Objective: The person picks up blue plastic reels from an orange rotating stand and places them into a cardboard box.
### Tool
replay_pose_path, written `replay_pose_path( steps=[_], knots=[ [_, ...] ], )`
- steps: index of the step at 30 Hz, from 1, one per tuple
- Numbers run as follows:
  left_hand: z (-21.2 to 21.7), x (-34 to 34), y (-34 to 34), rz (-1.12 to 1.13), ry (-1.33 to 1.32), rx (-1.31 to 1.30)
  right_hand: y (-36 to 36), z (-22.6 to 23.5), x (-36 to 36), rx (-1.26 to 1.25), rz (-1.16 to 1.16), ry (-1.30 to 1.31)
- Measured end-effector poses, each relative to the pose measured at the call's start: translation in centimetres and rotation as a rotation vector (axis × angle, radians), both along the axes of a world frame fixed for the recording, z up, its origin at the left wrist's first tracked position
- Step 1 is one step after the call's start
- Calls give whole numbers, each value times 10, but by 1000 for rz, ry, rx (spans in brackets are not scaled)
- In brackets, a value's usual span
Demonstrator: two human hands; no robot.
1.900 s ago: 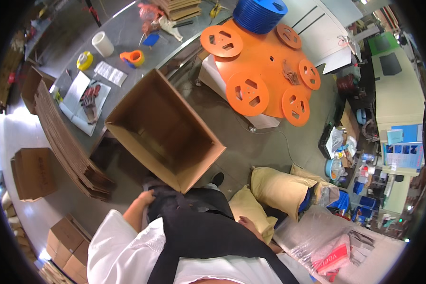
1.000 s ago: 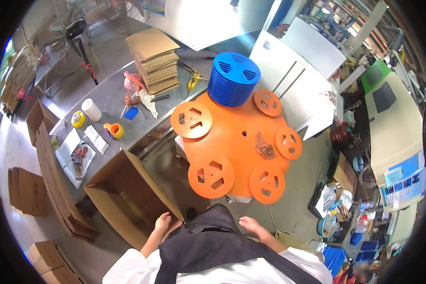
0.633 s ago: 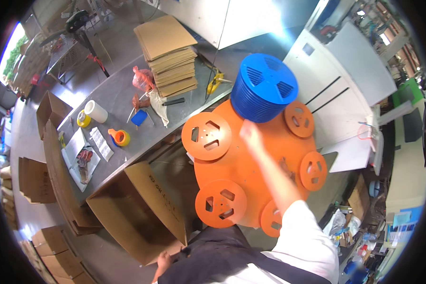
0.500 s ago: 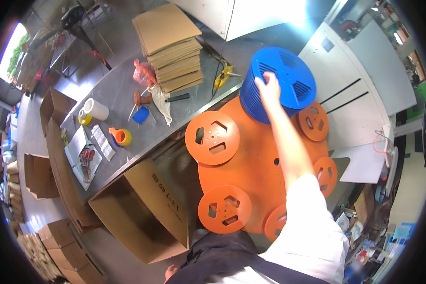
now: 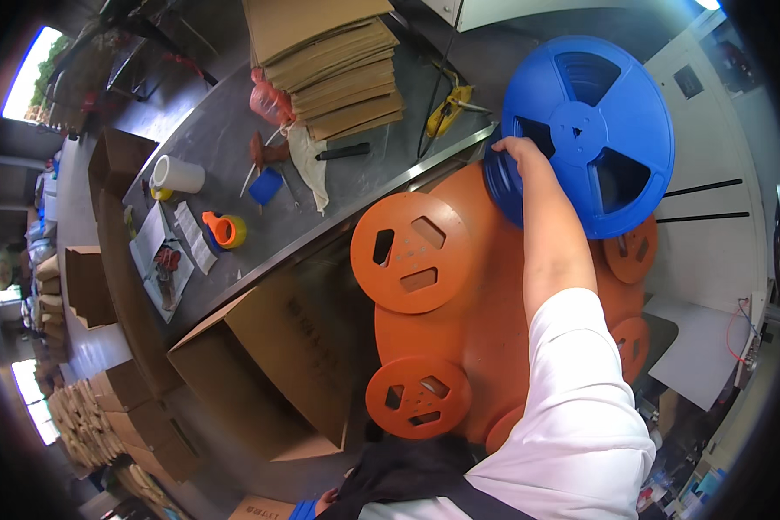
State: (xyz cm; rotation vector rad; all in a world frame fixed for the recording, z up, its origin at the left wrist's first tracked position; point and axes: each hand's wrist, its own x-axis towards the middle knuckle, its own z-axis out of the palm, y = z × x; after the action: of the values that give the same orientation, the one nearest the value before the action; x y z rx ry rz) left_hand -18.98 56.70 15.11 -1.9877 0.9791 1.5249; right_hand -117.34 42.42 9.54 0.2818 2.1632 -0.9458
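Observation:
My right hand [image 5: 522,152] grips a blue reel [image 5: 578,130] with three wedge-shaped windows, its fingers at the left window and rim. More blue reels [image 5: 504,195] show below it, over the far part of a large orange turntable-like base [image 5: 498,321]. Orange discs with slots surround the base, including one at upper left [image 5: 412,251] and one at lower left [image 5: 418,397]. Low at the bottom edge, my left hand [image 5: 326,501] is mostly hidden by my dark apron. Blue ridged edges [image 5: 303,510] show right beside it; whether the hand holds them I cannot tell.
A metal table [image 5: 234,186] at left bears stacked cardboard sheets [image 5: 338,78], a yellow cutter-like tool [image 5: 449,111], orange tape [image 5: 225,230] and a white roll [image 5: 179,174]. An open cardboard box [image 5: 269,373] stands before it. A white panel [image 5: 702,156] rises at right.
The top blue reel looks larger and nearer, and is offset from those below. My right hand has shifted from its top to its left side. Blue edges now show beside my left hand.

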Motion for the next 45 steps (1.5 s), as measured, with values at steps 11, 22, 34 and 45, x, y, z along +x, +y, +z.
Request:
replay_pose_path(
  steps=[11,22,34,45],
  knots=[
    [-17,20,5,61,58,-35,19,33,61,439,290,373],
    [-37,7,-37,-122,212,-260,116,90,207,344,430,432],
    [-93,55,-120,-26,663,-319,171,289,489,-797,-344,-131],
    [36,100,-213,196,784,-755,96,290,732,-1585,22,-609]
  ],
)
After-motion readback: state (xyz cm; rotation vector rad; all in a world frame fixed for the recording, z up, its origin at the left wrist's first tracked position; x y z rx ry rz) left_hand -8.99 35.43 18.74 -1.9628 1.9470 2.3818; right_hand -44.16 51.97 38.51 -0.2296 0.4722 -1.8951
